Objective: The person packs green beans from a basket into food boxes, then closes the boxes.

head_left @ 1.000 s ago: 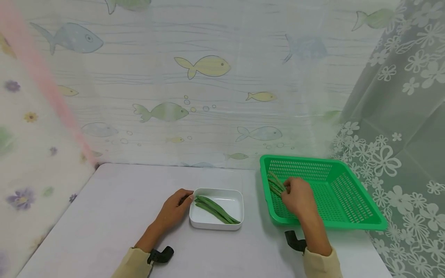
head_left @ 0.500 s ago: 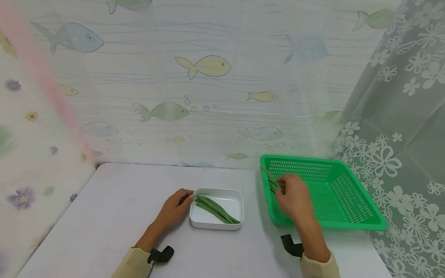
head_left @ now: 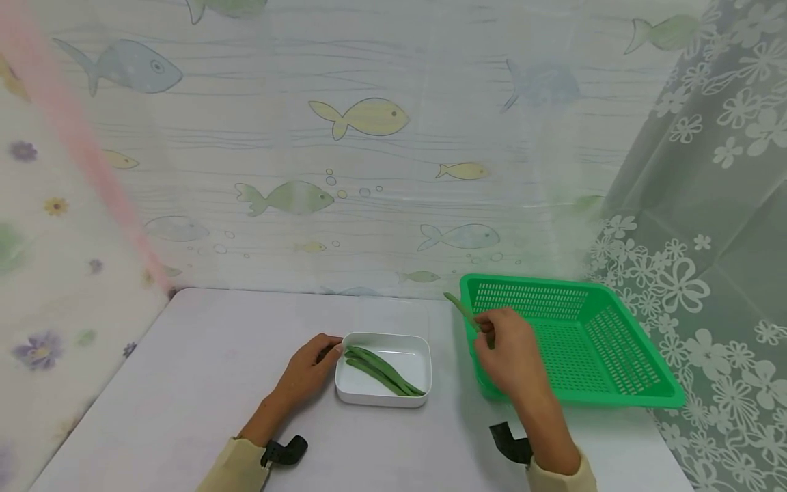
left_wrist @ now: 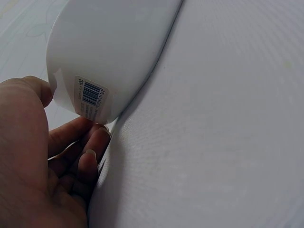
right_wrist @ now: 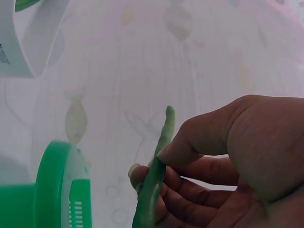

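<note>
My left hand (head_left: 307,372) holds the left end of a small white rectangular dish (head_left: 410,355). In the left wrist view, its thumb is at the rim and its curled fingers touch the wall beside a barcode sticker (left_wrist: 91,92). Several green beans (head_left: 382,372) lie slantwise inside the dish. My right hand (head_left: 512,355) pinches a slender green bean (right_wrist: 153,185) between thumb and fingers, over the left side of a green plastic basket (head_left: 615,395). The bean's far end sticks out past the basket's left rim, and my hand covers its near end in the head view.
The dish and the basket stand apart on a white-covered table (head_left: 233,335). A fish-print curtain (head_left: 369,205) hangs behind, with a flowered sheet (head_left: 67,273) on the left and a lace curtain (head_left: 707,294) on the right. Both wrists wear black camera mounts.
My right hand has moved left and slightly up inside the basket, bringing the bean's tip out over the left rim. My left hand and the dish have stayed put.
</note>
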### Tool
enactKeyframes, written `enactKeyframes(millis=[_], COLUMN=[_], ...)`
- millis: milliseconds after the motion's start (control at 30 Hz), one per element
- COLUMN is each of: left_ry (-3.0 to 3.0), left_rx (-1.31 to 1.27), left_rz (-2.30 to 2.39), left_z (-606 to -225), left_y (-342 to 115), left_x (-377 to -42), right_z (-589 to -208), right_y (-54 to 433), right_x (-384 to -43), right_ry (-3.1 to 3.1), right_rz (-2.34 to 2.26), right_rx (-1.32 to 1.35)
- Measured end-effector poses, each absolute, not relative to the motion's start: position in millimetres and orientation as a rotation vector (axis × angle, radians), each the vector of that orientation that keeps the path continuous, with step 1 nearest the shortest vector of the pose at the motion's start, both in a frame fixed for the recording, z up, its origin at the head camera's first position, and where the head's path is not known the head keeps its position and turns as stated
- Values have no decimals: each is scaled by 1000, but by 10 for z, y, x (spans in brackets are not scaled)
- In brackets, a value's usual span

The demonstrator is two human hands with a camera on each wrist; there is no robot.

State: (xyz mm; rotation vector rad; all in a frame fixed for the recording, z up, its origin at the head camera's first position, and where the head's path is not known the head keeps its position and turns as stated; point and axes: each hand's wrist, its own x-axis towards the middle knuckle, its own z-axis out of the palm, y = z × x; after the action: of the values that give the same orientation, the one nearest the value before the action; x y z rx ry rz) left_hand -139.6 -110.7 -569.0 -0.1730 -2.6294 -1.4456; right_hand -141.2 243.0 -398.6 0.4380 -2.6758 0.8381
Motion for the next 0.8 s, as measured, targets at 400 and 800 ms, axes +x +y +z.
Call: enactKeyframes(millis=[400,800], left_ry=[-2625,-2630], left_rx=[-176,-166], left_rz=[-1451,-1452], left_z=[-5662,-5662], left_y=[-1101,-1098], left_x=[-1384,-1385], right_z=[-4086,-4253], right_y=[2173,1912], right_x=[-1316,-1249], right_ry=[-2564,-2544], right_rz=[903,978], right_rx=[541,595])
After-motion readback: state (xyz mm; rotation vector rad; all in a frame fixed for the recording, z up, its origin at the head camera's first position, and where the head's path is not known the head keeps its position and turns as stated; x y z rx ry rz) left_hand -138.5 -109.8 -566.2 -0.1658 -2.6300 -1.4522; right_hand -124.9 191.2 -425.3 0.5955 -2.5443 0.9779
